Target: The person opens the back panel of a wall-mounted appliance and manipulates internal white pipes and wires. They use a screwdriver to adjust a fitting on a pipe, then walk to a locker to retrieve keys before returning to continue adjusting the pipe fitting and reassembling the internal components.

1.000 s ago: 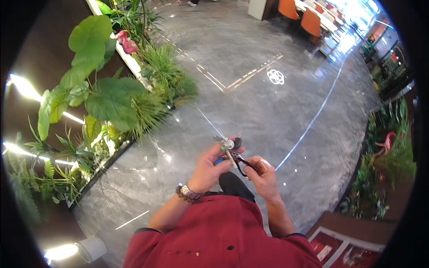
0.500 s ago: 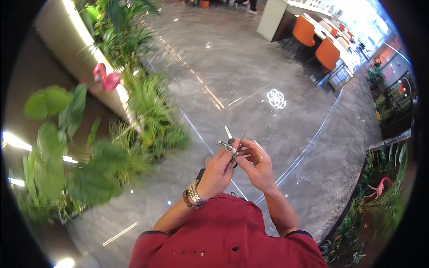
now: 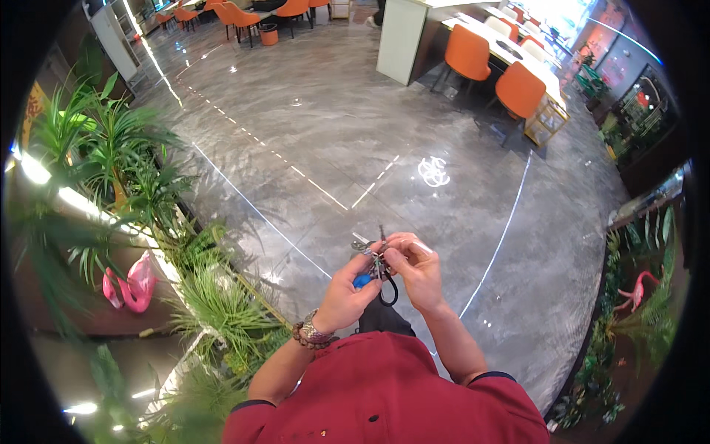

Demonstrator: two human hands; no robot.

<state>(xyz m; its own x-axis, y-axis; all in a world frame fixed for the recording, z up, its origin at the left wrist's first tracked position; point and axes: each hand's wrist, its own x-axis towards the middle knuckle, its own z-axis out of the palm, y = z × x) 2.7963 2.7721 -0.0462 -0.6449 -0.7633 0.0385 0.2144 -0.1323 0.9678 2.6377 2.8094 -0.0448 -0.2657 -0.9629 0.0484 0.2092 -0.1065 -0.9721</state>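
Note:
A bunch of keys is held between my two hands, in front of my red shirt. My left hand grips it from below, fingers curled, with a bright blue piece showing by the palm. Pinched fingertips of my right hand meet the bunch from the other side. A black loop dangles under it between the hands. One metal key points up and left. The small parts between my fingertips are too fine to tell apart.
Leafy plants and a pink flamingo figure line the left. More plants and another flamingo stand at the right. Ahead, a polished grey floor reaches a white counter and orange chairs.
The view has shifted along the floor, with more chairs showing at the far left. The keys have turned in my hands; the blue piece and black loop now show clearly.

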